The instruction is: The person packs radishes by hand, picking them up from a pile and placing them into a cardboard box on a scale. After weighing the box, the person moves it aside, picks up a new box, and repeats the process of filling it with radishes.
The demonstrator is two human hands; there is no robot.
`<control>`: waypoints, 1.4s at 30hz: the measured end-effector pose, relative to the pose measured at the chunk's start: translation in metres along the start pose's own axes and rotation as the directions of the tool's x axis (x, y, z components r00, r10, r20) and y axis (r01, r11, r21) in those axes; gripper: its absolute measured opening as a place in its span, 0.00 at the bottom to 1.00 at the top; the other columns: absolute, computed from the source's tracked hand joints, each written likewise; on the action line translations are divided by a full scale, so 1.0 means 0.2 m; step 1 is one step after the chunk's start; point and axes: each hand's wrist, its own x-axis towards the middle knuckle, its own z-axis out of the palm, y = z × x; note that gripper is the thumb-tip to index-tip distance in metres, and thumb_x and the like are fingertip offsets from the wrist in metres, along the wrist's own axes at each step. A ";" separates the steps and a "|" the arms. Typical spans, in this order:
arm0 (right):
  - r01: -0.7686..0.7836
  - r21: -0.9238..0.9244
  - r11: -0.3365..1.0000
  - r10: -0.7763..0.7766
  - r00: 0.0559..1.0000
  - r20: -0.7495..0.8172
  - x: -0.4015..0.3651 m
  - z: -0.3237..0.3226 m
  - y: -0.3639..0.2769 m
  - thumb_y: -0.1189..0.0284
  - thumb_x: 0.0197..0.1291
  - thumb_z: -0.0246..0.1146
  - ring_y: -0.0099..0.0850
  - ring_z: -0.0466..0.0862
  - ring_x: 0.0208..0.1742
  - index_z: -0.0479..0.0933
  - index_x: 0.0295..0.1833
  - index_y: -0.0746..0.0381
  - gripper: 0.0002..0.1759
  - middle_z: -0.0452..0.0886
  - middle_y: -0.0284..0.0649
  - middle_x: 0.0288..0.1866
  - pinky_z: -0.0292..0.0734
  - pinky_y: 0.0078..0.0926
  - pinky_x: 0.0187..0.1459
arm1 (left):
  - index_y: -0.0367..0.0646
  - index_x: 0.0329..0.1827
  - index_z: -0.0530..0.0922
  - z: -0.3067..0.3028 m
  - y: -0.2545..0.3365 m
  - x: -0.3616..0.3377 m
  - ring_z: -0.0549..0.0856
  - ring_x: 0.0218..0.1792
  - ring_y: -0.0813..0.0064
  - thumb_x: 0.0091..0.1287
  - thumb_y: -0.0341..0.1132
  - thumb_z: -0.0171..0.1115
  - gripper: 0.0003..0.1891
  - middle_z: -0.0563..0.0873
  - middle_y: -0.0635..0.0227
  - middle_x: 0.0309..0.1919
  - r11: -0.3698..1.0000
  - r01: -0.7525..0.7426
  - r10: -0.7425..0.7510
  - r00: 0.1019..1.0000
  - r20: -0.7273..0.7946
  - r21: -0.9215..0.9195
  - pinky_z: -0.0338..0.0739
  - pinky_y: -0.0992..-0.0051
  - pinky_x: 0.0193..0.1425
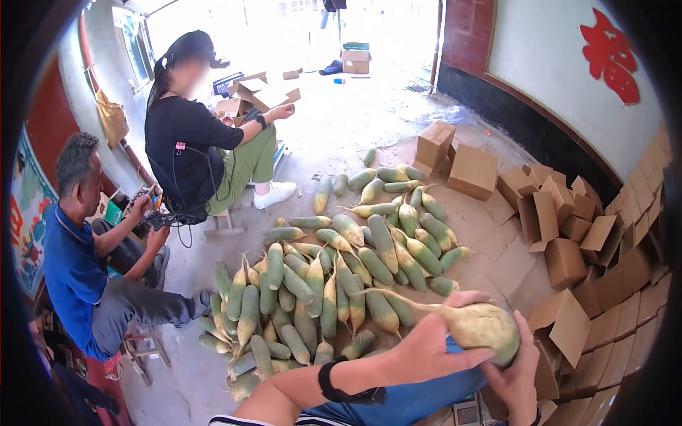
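Note:
A large green radish (483,325) with a pale, tapering root end is held up at the lower right, above my lap. My left hand (430,344), with a dark band on its wrist, has its fingers and thumb around the pale side. Around the greener end curls my right hand (518,376); part of its fingers is hidden by the radish. The thin root points left, over a big pile of green radishes (305,295) on the floor. Below my hands, a small device with a display (467,412) partly shows beside my leg.
Open cardboard boxes (565,263) are heaped at the right, with stacked cartons (625,334) nearer me. Two people sit at the left: one in a black shirt (186,142) by more boxes, one in a blue shirt (74,263) holding a small dark object. Flattened cardboard (490,245) covers some floor.

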 end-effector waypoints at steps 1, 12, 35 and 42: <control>0.093 -0.076 0.993 -0.097 0.994 -0.058 0.00 -0.02 0.03 0.77 0.45 0.71 0.51 0.81 0.55 0.62 0.71 0.65 0.44 0.79 0.54 0.55 0.76 0.40 0.56 | 0.35 0.74 0.55 0.00 -0.05 0.01 0.73 0.66 0.68 0.56 0.36 0.76 0.47 0.68 0.55 0.68 1.000 -0.010 0.009 0.998 0.057 0.023 0.69 0.66 0.69; -0.337 -0.535 0.775 0.353 0.933 -0.076 -0.42 -0.64 0.30 0.68 0.59 0.66 0.51 0.74 0.64 0.64 0.71 0.61 0.34 0.74 0.54 0.64 0.70 0.38 0.62 | 0.34 0.65 0.67 -0.90 -0.15 0.16 0.79 0.55 0.64 0.65 0.34 0.61 0.26 0.77 0.51 0.56 0.884 0.180 0.282 0.531 -0.799 0.431 0.73 0.67 0.61; -0.751 -0.387 0.535 0.824 0.363 0.436 -0.75 -0.57 1.43 0.59 0.48 0.71 0.47 0.83 0.49 0.69 0.60 0.65 0.36 0.82 0.53 0.46 0.77 0.38 0.51 | 0.36 0.66 0.69 0.33 -0.47 0.02 0.69 0.65 0.45 0.50 0.44 0.75 0.41 0.69 0.47 0.67 0.469 -0.318 0.001 0.933 0.360 0.824 0.64 0.52 0.68; -0.567 -0.449 0.691 0.723 0.530 0.444 -0.90 -0.37 1.68 0.56 0.51 0.70 0.50 0.78 0.60 0.62 0.69 0.65 0.44 0.78 0.58 0.57 0.72 0.39 0.61 | 0.35 0.65 0.70 0.36 -0.48 0.03 0.71 0.63 0.45 0.49 0.43 0.76 0.41 0.71 0.47 0.65 0.440 -0.333 0.008 0.930 0.367 0.834 0.65 0.52 0.67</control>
